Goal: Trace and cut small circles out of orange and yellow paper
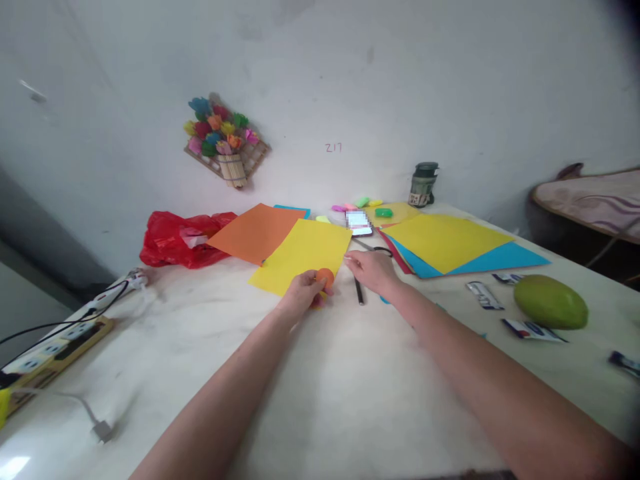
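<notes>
Forearms [240,373] foremost; left hand [303,291] holding round orange piece [325,277]; wall [300,80] reads "217".

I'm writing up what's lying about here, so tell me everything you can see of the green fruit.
The green fruit is a plump oval with smooth-looking, yellowish-green skin, apparently uncut; no stem shows. It lies on its side on the pale table, at the right, among small packets, the nearest so close that I cannot tell whether they touch it. Nothing holds it.
</notes>
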### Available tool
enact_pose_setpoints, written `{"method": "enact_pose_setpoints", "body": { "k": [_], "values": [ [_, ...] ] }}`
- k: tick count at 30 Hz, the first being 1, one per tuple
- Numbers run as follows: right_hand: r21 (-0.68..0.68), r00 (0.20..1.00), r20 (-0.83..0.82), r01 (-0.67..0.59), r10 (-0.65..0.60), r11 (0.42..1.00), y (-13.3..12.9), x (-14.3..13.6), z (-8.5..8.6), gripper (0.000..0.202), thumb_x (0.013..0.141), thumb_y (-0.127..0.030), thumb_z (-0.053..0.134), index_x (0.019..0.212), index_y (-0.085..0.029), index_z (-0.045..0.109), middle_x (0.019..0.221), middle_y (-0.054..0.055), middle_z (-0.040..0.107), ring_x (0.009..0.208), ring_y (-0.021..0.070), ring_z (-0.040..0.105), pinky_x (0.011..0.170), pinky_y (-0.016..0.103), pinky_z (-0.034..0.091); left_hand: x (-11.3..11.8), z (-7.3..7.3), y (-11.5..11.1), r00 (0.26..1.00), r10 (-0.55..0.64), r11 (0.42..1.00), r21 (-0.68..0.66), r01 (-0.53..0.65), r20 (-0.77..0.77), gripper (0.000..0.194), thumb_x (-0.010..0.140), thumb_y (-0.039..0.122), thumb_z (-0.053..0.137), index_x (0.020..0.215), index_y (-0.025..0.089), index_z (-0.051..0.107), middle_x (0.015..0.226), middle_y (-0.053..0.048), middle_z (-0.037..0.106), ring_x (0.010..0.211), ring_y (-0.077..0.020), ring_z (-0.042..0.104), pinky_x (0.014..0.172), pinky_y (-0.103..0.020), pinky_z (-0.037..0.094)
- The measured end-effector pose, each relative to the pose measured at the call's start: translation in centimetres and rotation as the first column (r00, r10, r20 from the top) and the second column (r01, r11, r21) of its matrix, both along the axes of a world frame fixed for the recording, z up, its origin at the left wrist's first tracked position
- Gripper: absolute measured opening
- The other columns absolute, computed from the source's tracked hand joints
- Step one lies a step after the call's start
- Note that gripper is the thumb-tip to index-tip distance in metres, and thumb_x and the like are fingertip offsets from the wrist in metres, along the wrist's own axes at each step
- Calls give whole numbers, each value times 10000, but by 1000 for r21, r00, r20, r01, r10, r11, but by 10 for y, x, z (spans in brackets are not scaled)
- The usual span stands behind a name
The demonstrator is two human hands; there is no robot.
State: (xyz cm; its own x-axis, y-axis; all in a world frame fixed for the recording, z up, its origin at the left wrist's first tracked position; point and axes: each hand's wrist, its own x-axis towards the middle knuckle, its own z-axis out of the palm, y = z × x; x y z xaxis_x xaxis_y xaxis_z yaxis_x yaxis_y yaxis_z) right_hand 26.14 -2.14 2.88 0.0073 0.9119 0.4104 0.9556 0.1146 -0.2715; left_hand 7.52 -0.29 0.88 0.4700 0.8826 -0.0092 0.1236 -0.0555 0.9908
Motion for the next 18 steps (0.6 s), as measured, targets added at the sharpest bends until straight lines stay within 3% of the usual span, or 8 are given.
{"method": "enact_pose_setpoints", "body": {
  "k": [2, 5, 8, 10, 12, 14, 16, 18],
  "values": [
    [-122, 941, -325, -140, 94, 983, -1, -9, -2, 315, 816, -424, 440, 908, -205, 647, 825, 38, 692, 785, 171, 613, 661, 262, 403, 2, 1, -3, 999, -33, 999, 14, 33, -9, 314, 708, 443, 599, 792, 150, 525, 772, -48, 654, 421, -63, 502, 427, -196, 351],
    [-172, 746, -654, -308, 126, 936, 2, -19, -9, 252, 709, -396, 581, 778, -157, 622, 722, 31, 681, 670, 136, 610, 583, 218, 416, 5, 3, -7, 998, -46, 999, 22, 47, -50, 305, 718, 440, 592, 789, 149, 537, 771, -66, 662, 439, -79, 528, 432, -198, 352],
    [-157, 689, -722, -258, 67, 953, 6, -20, -13, 154, 656, -298, 625, 692, -153, 589, 609, 9, 649, 584, 119, 584, 545, 207, 406, 6, 6, -8, 997, 46, 999, -25, -48, -68, 290, 692, 420, 621, 756, 152, 534, 712, -75, 655, 464, -115, 555, 470, -230, 394],
    [-140, 723, -691, -153, 14, 978, 9, -13, -13, 105, 667, -267, 597, 660, -162, 585, 567, -3, 632, 568, 114, 573, 546, 205, 398, 2, 10, -5, 974, 227, 972, -61, -228, -19, 267, 669, 378, 646, 752, 152, 533, 671, -72, 641, 532, -143, 577, 550, -270, 437],
    [-128, 762, -646, -37, -55, 991, 11, -3, -12, 112, 698, -257, 540, 642, -175, 591, 578, -7, 639, 564, 107, 561, 529, 200, 380, -5, 15, -1, 870, 488, 872, -84, -482, 71, 235, 660, 318, 649, 793, 156, 541, 727, -71, 639, 699, -173, 598, 671, -304, 448],
    [-156, 797, -591, 44, -128, 987, 12, 7, -13, 136, 707, -243, 501, 631, -184, 598, 597, -12, 647, 514, 96, 527, 484, 197, 348, -15, 19, 2, 703, 700, 714, -128, -688, 123, 211, 653, 269, 641, 824, 179, 556, 888, -62, 625, 914, -192, 560, 804, -326, 413],
    [-217, 809, -555, 85, -194, 973, 13, 13, -15, 151, 710, -235, 479, 649, -189, 609, 597, -16, 645, 466, 88, 491, 453, 200, 323, -23, 23, 3, 574, 807, 589, -231, -774, 134, 226, 639, 247, 642, 839, 198, 548, 1001, -56, 580, 1034, -204, 501, 886, -345, 369],
    [-270, 814, -526, 117, -248, 956, 14, 15, -17, 169, 717, -248, 465, 662, -190, 613, 591, -14, 638, 449, 88, 478, 443, 205, 311, -28, 25, -1, 498, 856, 514, -344, -786, 141, 282, 620, 231, 655, 870, 214, 524, 1079, -54, 530, 1105, -213, 449, 927, -356, 341]
  ]
}}
